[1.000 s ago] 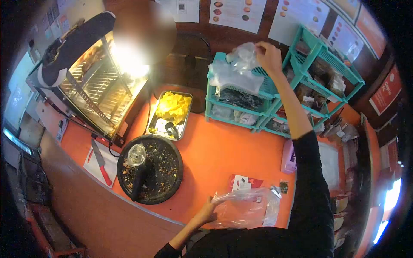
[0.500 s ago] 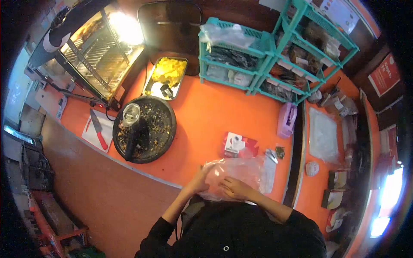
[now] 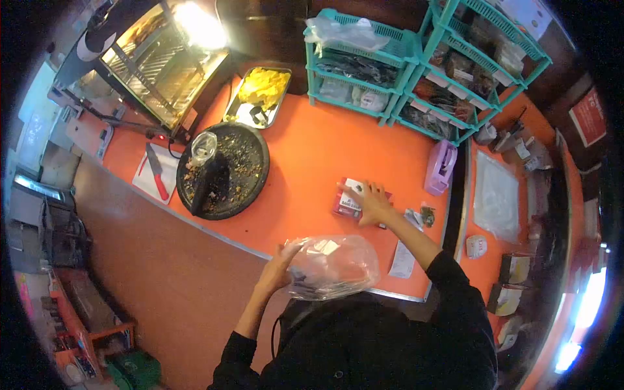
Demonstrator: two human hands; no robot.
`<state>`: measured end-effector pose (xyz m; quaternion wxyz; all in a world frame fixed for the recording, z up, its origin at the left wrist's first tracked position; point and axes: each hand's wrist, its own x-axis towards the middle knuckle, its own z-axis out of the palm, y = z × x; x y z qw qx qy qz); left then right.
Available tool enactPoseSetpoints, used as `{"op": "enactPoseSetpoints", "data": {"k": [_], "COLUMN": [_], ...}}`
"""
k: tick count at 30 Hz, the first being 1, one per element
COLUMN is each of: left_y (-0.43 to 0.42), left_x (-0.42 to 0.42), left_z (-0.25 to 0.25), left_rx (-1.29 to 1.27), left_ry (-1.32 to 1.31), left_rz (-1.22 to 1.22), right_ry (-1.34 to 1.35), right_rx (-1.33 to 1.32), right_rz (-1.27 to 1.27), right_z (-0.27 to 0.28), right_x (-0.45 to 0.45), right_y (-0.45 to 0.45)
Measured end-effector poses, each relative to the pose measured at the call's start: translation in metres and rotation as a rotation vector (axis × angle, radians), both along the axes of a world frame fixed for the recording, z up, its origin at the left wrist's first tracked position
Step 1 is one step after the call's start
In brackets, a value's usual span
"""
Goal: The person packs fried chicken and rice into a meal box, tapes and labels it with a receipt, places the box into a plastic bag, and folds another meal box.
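Note:
My left hand is closed on the edge of a clear plastic bag, which hangs puffed out at the counter's front edge. Fingers spread, my right hand is over a red and white box lying on the orange counter. I cannot tell whether it presses on the box or just hovers there. Right of the box are a small dark green packet and a long paper slip.
A large stone mortar with a dark pestle stands left. Beyond are a red-handled knife on a white board, a metal tray of yellow food and a lit display cabinet. Teal racks and a purple tape dispenser stand at the back right.
My right hand has left the plastic bag and reached forward to the red and white box. My left hand keeps the bag, which has shifted slightly left. The view has shifted a little.

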<state>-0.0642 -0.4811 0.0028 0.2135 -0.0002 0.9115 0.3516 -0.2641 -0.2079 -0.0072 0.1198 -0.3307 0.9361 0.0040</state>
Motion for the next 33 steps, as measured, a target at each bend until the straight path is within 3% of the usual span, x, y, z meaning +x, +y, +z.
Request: {"op": "enactPoseSetpoints", "data": {"k": [3, 5, 7, 9, 11, 12, 13, 15, 16, 19, 20, 21, 23, 24, 26, 28, 29, 31, 32, 33], "left_y": [0.001, 0.009, 0.021, 0.030, 0.035, 0.031, 0.028, 0.025, 0.028, 0.018, 0.015, 0.016, 0.028, 0.035, 0.028, 0.028, 0.025, 0.018, 0.015, 0.022], "left_x": [0.006, -0.003, -0.015, -0.028, -0.042, -0.049, -0.056, -0.068, -0.068, -0.085, -0.090, -0.091, -0.095, -0.098, -0.105, -0.098, -0.100, -0.102, -0.100, -0.106], "left_z": [-0.013, -0.014, -0.013, -0.015, -0.035, -0.054, -0.072, -0.095, -0.054, -0.076, -0.090, -0.104, -0.114, -0.105, -0.114, -0.057, -0.034, -0.009, -0.004, 0.012], "left_rx": [0.166, 0.208, 0.241, 0.275, 0.363, 0.040, 0.040, 0.397, 0.317, 0.333, 0.229, 0.230, -0.011, 0.108, 0.042, 0.374, 0.117, -0.150, -0.130, -0.123], "left_ry": [0.149, 0.217, 0.240, 0.266, 0.388, 0.132, 0.140, 0.300, 0.174, -0.050, 0.179, 0.180, 0.480, 0.500, 0.571, 0.334, 0.175, 0.019, -0.166, -0.257], "left_rz": [0.010, -0.063, -0.045, -0.034, -0.143, -0.170, -0.178, -0.267, -0.232, -0.190, -0.349, -0.365, -0.452, -0.416, -0.435, -0.322, -0.448, -0.574, -0.474, -0.426], "right_ry": [-0.024, 0.079, -0.014, 0.013, -0.132, -0.133, -0.134, -0.091, -0.059, -0.020, -0.011, -0.006, -0.195, -0.136, -0.164, -0.249, -0.237, -0.534, -0.467, -0.580], "right_rx": [-0.175, -0.202, -0.449, -0.421, -0.698, -0.774, -0.850, -0.832, -0.686, -0.444, -0.338, -0.338, -0.391, -0.351, -0.327, -0.337, -0.338, -0.256, -0.110, -0.101], "right_rz": [-0.101, -0.104, -0.180, -0.189, -0.193, -0.172, -0.148, -0.190, -0.119, 0.019, 0.097, 0.082, 0.104, 0.106, 0.033, -0.047, -0.075, -0.111, -0.064, 0.087], "right_z": [0.015, 0.062, 0.112, 0.143, 0.149, 0.135, 0.114, 0.084, 0.066, 0.018, 0.010, 0.000, -0.007, -0.007, 0.002, 0.032, 0.039, 0.050, 0.088, 0.145], "right_x": [-0.011, -0.007, 0.003, 0.023, 0.049, 0.061, 0.073, 0.092, 0.095, 0.101, 0.101, 0.101, 0.101, 0.102, 0.102, 0.092, 0.085, 0.073, 0.076, 0.081], "right_y": [-0.002, -0.009, -0.019, -0.031, -0.039, -0.040, -0.040, -0.034, -0.026, -0.004, 0.001, 0.002, -0.004, -0.006, 0.001, 0.027, 0.044, 0.073, 0.075, 0.080]}}
